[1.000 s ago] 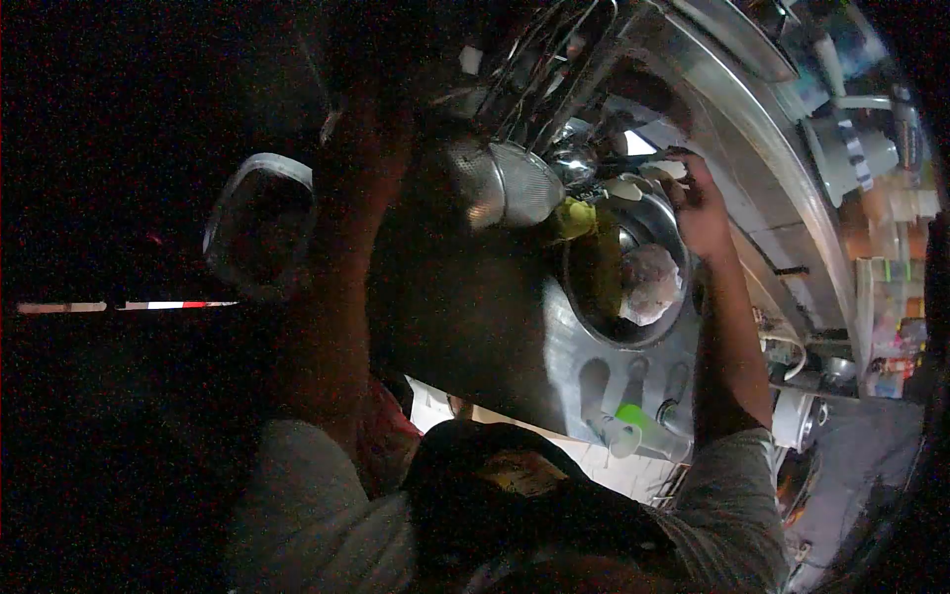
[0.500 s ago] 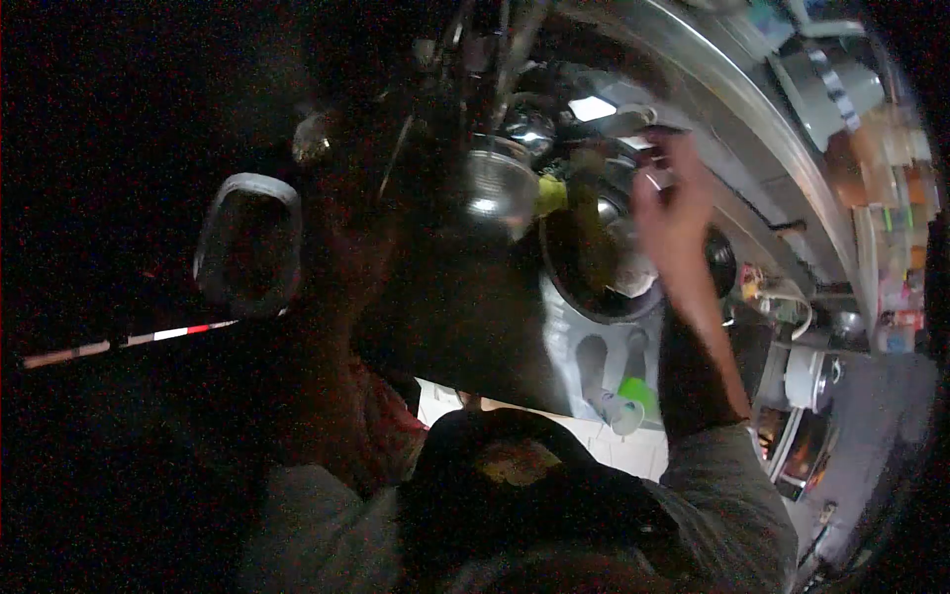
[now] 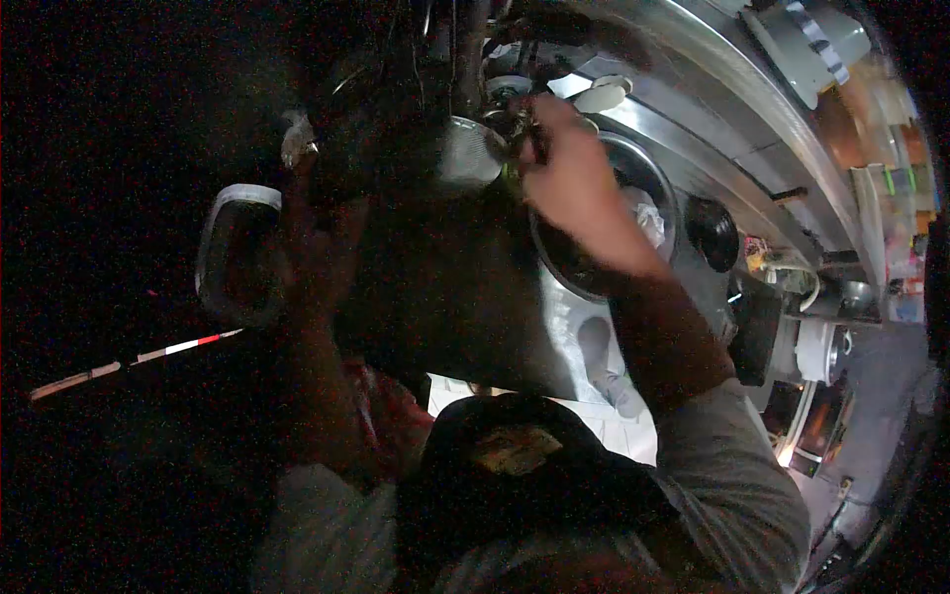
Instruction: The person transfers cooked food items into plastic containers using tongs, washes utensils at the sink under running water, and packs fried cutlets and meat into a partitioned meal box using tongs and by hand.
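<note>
My right hand (image 3: 579, 183) reaches over the rim of a wide dark metal basin (image 3: 673, 188). Its fingers are curled together around something dark, too blurred and shaded to name. Just left of the fingertips stands a shiny metal container (image 3: 467, 153) with a ribbed or meshed wall. Inside the basin lies a crumpled white piece (image 3: 650, 224). My left hand (image 3: 322, 233) is in deep shadow on the left, its fingers barely visible. Above it a small shiny thing (image 3: 297, 141) glints; whether the hand touches it is unclear. Beside that hand is a clear tub with a pale rim (image 3: 247, 192).
A black round dish (image 3: 712, 235) sits right of the basin, and an oval pale lid (image 3: 604, 94) above it. A long metal edge (image 3: 762, 109) curves across the upper right. Farther right are a white appliance (image 3: 816, 351) and shelves of goods. The left side is very dark.
My right hand has moved left, from the basin's far right side towards the metal container, still with closed fingers. The view has shifted a little. The green item near the floor no longer shows.
</note>
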The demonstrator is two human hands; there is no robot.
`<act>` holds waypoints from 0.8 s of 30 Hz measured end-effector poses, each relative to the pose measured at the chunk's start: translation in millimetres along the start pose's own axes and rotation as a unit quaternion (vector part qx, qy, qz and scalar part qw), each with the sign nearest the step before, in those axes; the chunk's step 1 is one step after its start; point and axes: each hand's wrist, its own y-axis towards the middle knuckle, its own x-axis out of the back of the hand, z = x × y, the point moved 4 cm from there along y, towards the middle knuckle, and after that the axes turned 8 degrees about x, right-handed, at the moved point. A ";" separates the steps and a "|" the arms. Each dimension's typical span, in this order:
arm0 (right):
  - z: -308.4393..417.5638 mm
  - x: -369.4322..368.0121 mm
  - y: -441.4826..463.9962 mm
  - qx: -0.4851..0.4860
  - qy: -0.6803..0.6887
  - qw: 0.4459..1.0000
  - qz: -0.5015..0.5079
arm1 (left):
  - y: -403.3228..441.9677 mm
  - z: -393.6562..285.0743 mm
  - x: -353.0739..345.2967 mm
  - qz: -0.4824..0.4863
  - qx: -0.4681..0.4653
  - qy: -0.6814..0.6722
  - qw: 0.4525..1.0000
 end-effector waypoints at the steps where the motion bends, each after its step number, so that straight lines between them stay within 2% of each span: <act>1: -11.9 -6.5 8.3 -0.030 -0.009 0.999 0.042 | 0.8 -4.2 -4.8 -0.008 -0.014 -0.006 1.000; 3: -31.1 -17.5 17.9 -0.091 -0.031 0.988 0.123 | -0.3 -15.6 -15.1 -0.012 -0.054 -0.020 0.998; 4: -38.1 -25.4 18.5 -0.140 -0.056 0.964 0.218 | -1.9 -23.7 -21.1 -0.008 -0.085 -0.026 0.996; 7: -19.0 -24.4 4.8 0.027 -0.074 0.988 0.133 | -4.2 -43.3 -40.1 0.011 -0.191 -0.027 0.981; 8: -11.9 -27.8 -3.7 0.034 -0.078 0.986 0.145 | -4.4 -48.0 -45.0 0.022 -0.195 -0.028 0.980; 10: 9.4 -37.1 -19.8 0.038 -0.085 0.983 0.160 | -0.5 -58.5 -54.2 0.057 -0.155 -0.032 0.986; 12: 14.4 -49.3 -33.5 0.054 -0.097 0.987 0.119 | -1.1 -59.5 -65.4 0.109 -0.059 -0.048 0.991; 13: 20.5 -50.3 -36.8 0.060 -0.103 0.988 0.098 | 0.8 -61.0 -69.7 0.117 -0.043 -0.036 0.992; 14: 20.3 -53.3 -41.6 0.030 -0.118 0.980 0.158 | 2.0 -61.3 -74.7 0.125 -0.027 -0.024 0.992; 17: 6.7 -83.5 -67.8 0.069 -0.132 0.978 0.147 | 15.4 -74.6 -88.3 0.078 -0.082 0.058 0.992; 18: 1.7 -92.8 -73.9 0.131 -0.185 0.965 0.135 | 20.4 -77.4 -91.4 0.063 -0.086 0.074 0.991; 21: -13.8 -123.0 -94.8 0.187 -0.129 0.973 0.032 | 21.6 -71.9 -94.9 0.122 -0.063 0.138 0.981; 22: -7.9 -106.0 -81.7 0.109 -0.058 0.980 0.153 | 22.1 -72.4 -93.6 0.158 -0.033 0.150 0.975; 24: 17.9 -42.1 -62.9 -0.032 0.076 0.924 0.374 | 22.7 -89.8 -70.2 0.213 0.033 0.164 0.963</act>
